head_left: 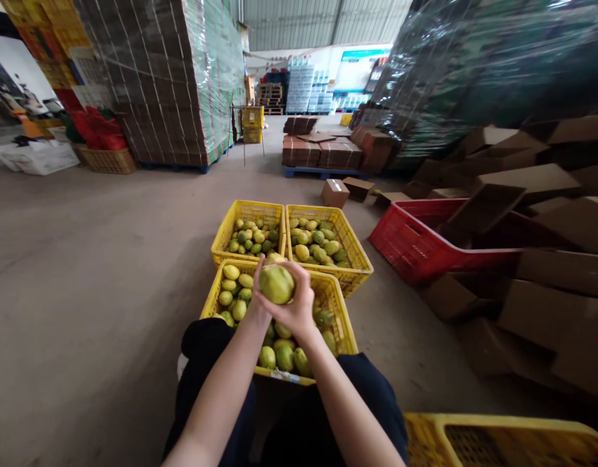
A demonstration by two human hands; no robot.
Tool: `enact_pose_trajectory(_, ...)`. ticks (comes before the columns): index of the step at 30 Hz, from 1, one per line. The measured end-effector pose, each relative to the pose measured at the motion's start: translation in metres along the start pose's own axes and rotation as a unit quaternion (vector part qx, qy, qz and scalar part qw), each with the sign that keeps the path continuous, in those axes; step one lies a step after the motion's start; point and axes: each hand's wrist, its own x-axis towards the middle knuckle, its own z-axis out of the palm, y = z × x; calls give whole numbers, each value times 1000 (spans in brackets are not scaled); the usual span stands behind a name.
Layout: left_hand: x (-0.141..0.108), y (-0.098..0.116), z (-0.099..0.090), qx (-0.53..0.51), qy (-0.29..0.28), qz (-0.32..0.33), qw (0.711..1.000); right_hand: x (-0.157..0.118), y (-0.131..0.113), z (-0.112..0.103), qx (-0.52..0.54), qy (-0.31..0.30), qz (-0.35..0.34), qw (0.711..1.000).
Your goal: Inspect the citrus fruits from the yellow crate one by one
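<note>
A green-yellow papaya [276,284] is held up over the near yellow crate [347,331]. My right hand [303,299] curves round its right side and underneath, fingers closed on it. My left hand [261,303] presses against its left side, with most of its fingers hidden behind the fruit. Just beyond, a yellower fruit [275,258] shows between my hands; whether it is held too I cannot tell. Below, the crate contains several papayas, yellower ones [231,272] at the left and greener ones [285,357] at the front.
Two more yellow crates of fruit, left [221,243] and right [362,263], adjoin the near one. A red crate [406,250] and heaped cardboard boxes [547,311] lie to the right. Another yellow crate [513,423] is at bottom right. Wrapped pallet stacks [153,84] stand farther back.
</note>
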Motion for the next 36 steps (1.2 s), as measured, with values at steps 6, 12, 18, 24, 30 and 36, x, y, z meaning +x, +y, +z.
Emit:
enact_pose_trajectory(6,5,26,16,-169,49,-37,984,19,15,-18,118,175,217,953)
enact_pose_trajectory(12,-8,24,14,-137,-30,33,990,15,22,-6,171,146,246,943)
enact_pose_trajectory(18,-6,22,6,-38,-138,110,984,14,20,-8,197,167,211,943)
enact_pose_trajectory(24,-7,23,8,-25,-155,82,984,13,18,-14,223,139,178,948)
enact_pose_trajectory(30,-6,24,10,-27,-145,61,987,13,14,-15,222,137,165,951)
enact_pose_trajectory(36,-7,24,10,-38,-131,52,989,17,10,-13,193,163,197,947)
